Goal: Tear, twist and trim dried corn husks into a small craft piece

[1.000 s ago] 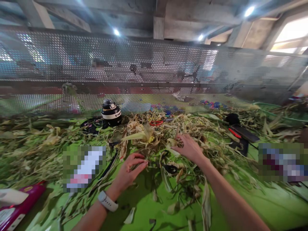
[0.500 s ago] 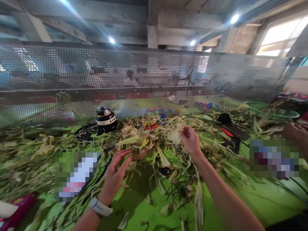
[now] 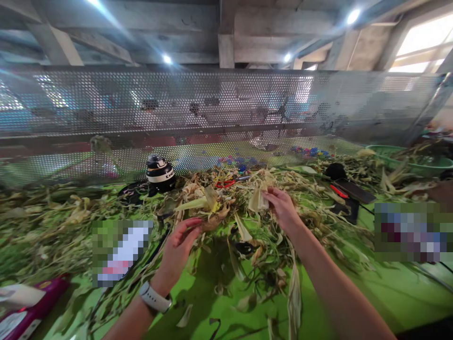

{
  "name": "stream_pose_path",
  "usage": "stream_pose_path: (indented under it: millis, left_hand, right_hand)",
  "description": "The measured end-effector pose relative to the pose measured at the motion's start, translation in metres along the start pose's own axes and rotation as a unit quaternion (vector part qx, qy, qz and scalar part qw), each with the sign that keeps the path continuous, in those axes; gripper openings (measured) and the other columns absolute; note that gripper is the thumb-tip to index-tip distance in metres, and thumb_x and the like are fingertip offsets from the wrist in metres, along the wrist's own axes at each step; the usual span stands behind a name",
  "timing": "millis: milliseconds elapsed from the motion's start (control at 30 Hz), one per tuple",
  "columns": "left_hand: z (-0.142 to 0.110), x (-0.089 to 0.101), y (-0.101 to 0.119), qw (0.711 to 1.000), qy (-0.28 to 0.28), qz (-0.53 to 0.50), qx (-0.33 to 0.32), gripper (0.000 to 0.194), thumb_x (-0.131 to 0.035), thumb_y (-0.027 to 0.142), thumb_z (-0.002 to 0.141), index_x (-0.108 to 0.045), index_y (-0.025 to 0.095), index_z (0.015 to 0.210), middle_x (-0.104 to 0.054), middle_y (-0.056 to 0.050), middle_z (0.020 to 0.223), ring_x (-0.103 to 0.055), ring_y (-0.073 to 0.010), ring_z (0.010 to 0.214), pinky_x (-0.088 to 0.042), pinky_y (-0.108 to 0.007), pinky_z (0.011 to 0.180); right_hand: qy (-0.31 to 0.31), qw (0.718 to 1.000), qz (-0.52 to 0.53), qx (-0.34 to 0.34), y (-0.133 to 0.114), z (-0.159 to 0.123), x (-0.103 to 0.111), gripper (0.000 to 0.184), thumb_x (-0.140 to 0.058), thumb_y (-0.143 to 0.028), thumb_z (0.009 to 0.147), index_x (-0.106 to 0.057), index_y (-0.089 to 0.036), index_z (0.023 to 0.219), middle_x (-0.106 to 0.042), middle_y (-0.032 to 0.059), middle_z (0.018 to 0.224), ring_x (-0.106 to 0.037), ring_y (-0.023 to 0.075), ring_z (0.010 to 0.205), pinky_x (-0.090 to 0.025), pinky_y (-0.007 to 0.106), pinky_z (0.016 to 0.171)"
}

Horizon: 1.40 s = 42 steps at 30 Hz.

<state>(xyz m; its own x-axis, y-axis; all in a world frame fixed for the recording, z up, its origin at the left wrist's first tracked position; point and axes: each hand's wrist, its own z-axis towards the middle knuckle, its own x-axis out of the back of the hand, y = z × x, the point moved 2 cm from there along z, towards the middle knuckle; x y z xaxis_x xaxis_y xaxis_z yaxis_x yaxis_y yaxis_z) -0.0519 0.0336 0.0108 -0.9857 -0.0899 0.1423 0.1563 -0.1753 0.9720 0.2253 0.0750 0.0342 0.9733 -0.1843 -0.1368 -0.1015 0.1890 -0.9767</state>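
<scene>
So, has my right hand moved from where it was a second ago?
Yes: judged against the red-handled tool, your right hand has moved forward and slightly right.

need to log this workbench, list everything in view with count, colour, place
table: one, green, foreground
dried husks: many, green to tan, across table
held husk: one, pale, right hand
bottle: one, black with white band, back left
red-handled tool: one, back centre
dark slab: one, right
basket: one, green, back right
magenta item: one, lower left
pixelated items: two, mixed colours, left and right
screen: one, grey, behind
people: several, indistinct, behind screen
lights: three or more, white, ceiling
wristband: one, white, left wrist
hands: two, left and right, centre
</scene>
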Motion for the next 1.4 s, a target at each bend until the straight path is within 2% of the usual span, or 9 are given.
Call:
stream_pose_path:
  millis: [100,267,500,600,733,900,967,1167,1400]
  left_hand:
    - [-0.002,-0.002,0.002,1.000,-0.003,-0.009,0.009,0.023,-0.063,0.031,0.070,-0.066,0.020,0.090,-0.065,-0.005,0.101,-0.056,-0.0209,0.098,-0.042,-0.032,0.087]
    - [-0.005,-0.001,0.002,0.999,0.009,-0.031,0.041,0.025,-0.062,0.031,0.069,-0.065,0.019,0.091,-0.066,-0.005,0.099,-0.056,-0.0205,0.094,-0.042,-0.032,0.084]
    - [-0.001,0.008,0.005,0.997,0.032,-0.044,0.061,0.026,-0.062,0.030,0.068,-0.066,0.018,0.090,-0.068,-0.005,0.094,-0.057,-0.0186,0.087,-0.042,-0.030,0.080]
    - [0.005,0.011,0.004,0.996,0.045,-0.056,0.057,0.025,-0.064,0.029,0.067,-0.067,0.018,0.089,-0.068,-0.004,0.090,-0.057,-0.0178,0.084,-0.041,-0.029,0.078]
    - [0.011,0.009,0.007,0.994,0.042,-0.086,0.050,0.023,-0.065,0.027,0.065,-0.069,0.017,0.085,-0.068,-0.004,0.088,-0.057,-0.0187,0.087,-0.041,-0.029,0.081]
    - [0.012,-0.006,0.017,0.992,0.017,-0.105,0.062,0.024,-0.066,0.027,0.064,-0.069,0.016,0.084,-0.068,-0.004,0.086,-0.058,-0.0184,0.085,-0.042,-0.030,0.080]
    - [0.011,-0.016,0.021,0.990,-0.004,-0.116,0.076,0.024,-0.067,0.027,0.064,-0.069,0.016,0.085,-0.068,-0.004,0.085,-0.058,-0.0173,0.083,-0.043,-0.028,0.079]
    - [0.006,-0.047,0.024,0.977,-0.116,-0.156,0.092,0.033,-0.069,0.032,0.066,-0.068,0.015,0.094,-0.069,-0.006,0.091,-0.059,-0.0170,0.083,-0.044,-0.027,0.077]
    - [0.007,-0.051,0.011,0.997,-0.065,-0.049,-0.002,0.022,-0.069,0.035,0.064,-0.067,0.015,0.073,-0.065,-0.001,0.069,-0.054,-0.0130,0.063,-0.043,-0.023,0.059]
  right_hand:
    - [0.054,0.980,-0.181,0.058,0.004,0.002,0.003,0.040,-0.058,-0.038,0.067,-0.057,-0.015,0.101,-0.064,0.0082,0.089,-0.059,0.0214,0.078,-0.046,0.033,0.070]
    - [0.095,0.833,-0.513,0.185,0.001,-0.009,-0.007,0.056,-0.054,-0.026,0.072,-0.043,-0.015,0.126,-0.053,0.0148,0.119,-0.047,0.0297,0.110,-0.036,0.044,0.092]
    - [-0.167,0.731,-0.654,0.102,0.020,-0.038,-0.046,0.024,-0.048,-0.036,0.081,-0.063,-0.017,0.082,-0.066,0.0090,0.085,-0.059,0.0223,0.083,-0.040,0.028,0.069]
    - [-0.189,0.695,-0.690,0.080,0.026,-0.045,-0.052,0.020,-0.050,-0.031,0.078,-0.062,-0.016,0.079,-0.067,0.0108,0.082,-0.061,0.0240,0.079,-0.037,0.028,0.063]
    - [-0.147,0.739,-0.656,0.048,0.021,-0.036,-0.042,0.015,-0.046,-0.019,0.076,-0.061,-0.017,0.072,-0.067,0.0085,0.075,-0.061,0.0215,0.071,-0.033,0.026,0.057]
    - [-0.121,0.920,-0.372,0.009,0.010,-0.017,-0.027,0.011,-0.048,-0.023,0.076,-0.057,-0.016,0.077,-0.063,0.0032,0.067,-0.058,0.0159,0.064,-0.037,0.025,0.057]
    - [-0.151,0.966,-0.209,-0.035,0.010,-0.018,-0.030,0.017,-0.055,-0.030,0.074,-0.056,-0.016,0.083,-0.063,0.0013,0.068,-0.057,0.0144,0.062,-0.041,0.025,0.058]
    - [-0.267,0.959,-0.047,-0.087,0.013,-0.039,-0.054,0.036,-0.069,-0.044,0.064,-0.058,-0.016,0.084,-0.063,0.0006,0.072,-0.057,0.0128,0.066,-0.044,0.026,0.064]
    - [-0.274,0.953,-0.121,-0.041,0.019,-0.050,-0.062,0.023,-0.062,-0.037,0.072,-0.056,-0.016,0.078,-0.060,-0.0003,0.071,-0.053,0.0124,0.065,-0.041,0.024,0.061]
